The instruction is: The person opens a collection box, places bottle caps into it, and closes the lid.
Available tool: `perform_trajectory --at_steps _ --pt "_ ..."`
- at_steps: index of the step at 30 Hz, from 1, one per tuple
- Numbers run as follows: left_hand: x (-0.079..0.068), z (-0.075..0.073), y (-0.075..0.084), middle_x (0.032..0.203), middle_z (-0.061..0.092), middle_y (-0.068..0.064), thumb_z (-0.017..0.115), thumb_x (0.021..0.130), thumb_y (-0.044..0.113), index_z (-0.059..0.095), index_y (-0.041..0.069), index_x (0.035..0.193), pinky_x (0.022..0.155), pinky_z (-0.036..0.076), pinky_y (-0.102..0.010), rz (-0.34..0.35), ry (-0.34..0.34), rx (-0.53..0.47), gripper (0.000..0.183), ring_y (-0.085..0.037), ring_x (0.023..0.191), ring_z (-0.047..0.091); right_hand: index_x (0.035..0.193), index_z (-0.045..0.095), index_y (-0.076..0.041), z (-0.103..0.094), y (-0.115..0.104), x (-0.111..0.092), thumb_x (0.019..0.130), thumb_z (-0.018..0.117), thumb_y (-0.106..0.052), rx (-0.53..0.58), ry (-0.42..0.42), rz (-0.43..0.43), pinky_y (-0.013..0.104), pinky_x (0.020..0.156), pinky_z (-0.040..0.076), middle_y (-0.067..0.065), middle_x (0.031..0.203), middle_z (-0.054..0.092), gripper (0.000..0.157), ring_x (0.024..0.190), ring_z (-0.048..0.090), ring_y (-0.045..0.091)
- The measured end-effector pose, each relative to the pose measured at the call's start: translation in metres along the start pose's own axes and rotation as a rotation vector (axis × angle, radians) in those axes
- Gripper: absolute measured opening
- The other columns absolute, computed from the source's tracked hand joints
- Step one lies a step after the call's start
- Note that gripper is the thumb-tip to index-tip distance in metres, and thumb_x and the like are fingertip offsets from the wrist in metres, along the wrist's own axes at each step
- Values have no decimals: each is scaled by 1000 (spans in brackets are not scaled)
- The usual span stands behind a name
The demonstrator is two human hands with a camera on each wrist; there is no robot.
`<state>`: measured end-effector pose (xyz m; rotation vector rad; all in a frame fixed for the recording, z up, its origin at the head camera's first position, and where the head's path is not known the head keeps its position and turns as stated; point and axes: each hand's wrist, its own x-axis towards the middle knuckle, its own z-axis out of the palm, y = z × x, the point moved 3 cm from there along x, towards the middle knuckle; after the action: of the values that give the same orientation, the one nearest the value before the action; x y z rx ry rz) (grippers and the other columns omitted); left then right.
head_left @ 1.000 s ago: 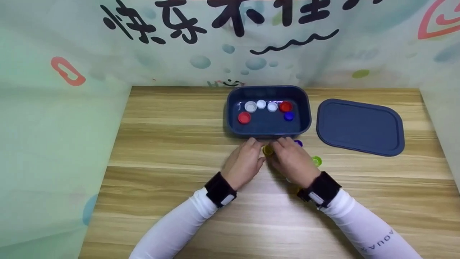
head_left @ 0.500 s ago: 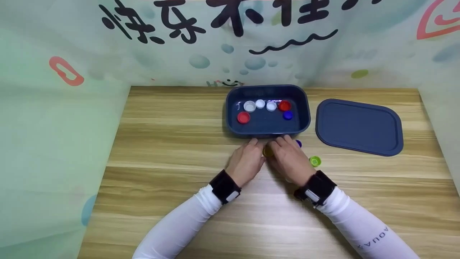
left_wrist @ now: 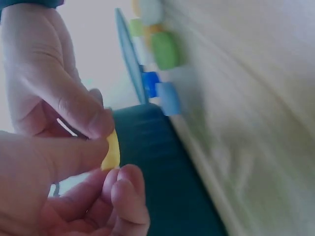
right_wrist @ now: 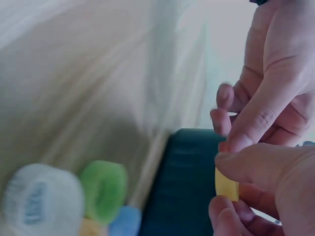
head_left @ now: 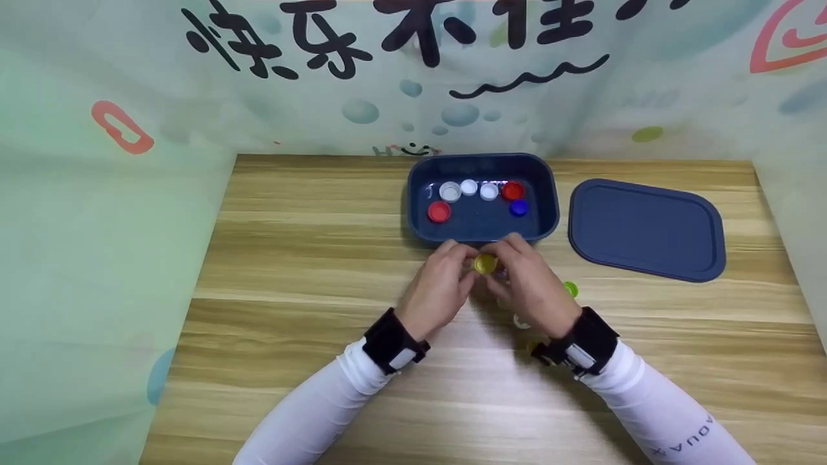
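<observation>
A yellow bottle cap (head_left: 484, 263) is held up between both hands, just in front of the dark blue box (head_left: 481, 240). My left hand (head_left: 434, 287) pinches its left side, and my right hand (head_left: 535, 287) pinches its right side. Both thumbs meet near the yellow cap (left_wrist: 113, 152) in the left wrist view. From the right wrist, the yellow cap (right_wrist: 226, 186) shows edge-on between thumb and fingers. Inside the box lie red caps (head_left: 439, 211), white caps (head_left: 450, 192) and a blue cap (head_left: 519, 207).
To the box's right lies its dark blue lid (head_left: 646, 229), flat on the wooden table (head_left: 291, 258). A green cap (head_left: 570, 289) is beside my right hand; a white cap (head_left: 521, 321) is partly hidden under it. A printed cloth (head_left: 310, 116) hangs behind the table.
The yellow cap has come up slightly and turned its round face to the head camera. Both hands have shifted a little; the purple-blue cap by the right hand is now mostly covered.
</observation>
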<state>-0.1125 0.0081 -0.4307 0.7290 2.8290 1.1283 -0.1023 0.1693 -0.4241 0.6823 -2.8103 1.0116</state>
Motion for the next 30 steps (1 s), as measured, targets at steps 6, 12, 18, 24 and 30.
perform_trajectory --at_steps 6,12,18,24,30 --pt "11 -13 6 108 61 -7 70 94 3 64 -1 128 78 53 -17 -71 -3 -224 35 -11 90 61 119 64 1 -13 -3 12 87 76 2 116 69 40 37 76 59 12 110 55 34 90 62 23" --pt "28 -22 6 124 59 -8 67 96 3 56 1 140 85 53 -17 -182 -2 -383 45 -11 102 63 124 63 0 -24 2 32 87 76 2 170 108 105 32 78 59 11 111 57 39 90 65 19" --pt "51 -24 -5 140 57 -13 63 98 1 50 2 144 96 51 -20 -251 -3 -520 49 -18 120 62 134 59 2 -27 14 54 92 71 -3 267 84 203 37 90 57 13 123 60 43 104 67 23" --pt "69 -20 -16 141 57 -18 59 99 2 47 -3 142 100 50 -23 -281 6 -607 45 -25 125 61 140 54 0 -21 29 67 96 67 -9 319 23 308 36 94 57 15 135 61 47 114 67 24" --pt "76 -19 -21 148 50 -21 61 99 7 44 -3 145 105 48 -28 -281 16 -599 50 -31 133 55 144 49 1 -18 38 70 97 64 -7 360 -8 312 39 101 53 20 140 57 49 124 62 29"
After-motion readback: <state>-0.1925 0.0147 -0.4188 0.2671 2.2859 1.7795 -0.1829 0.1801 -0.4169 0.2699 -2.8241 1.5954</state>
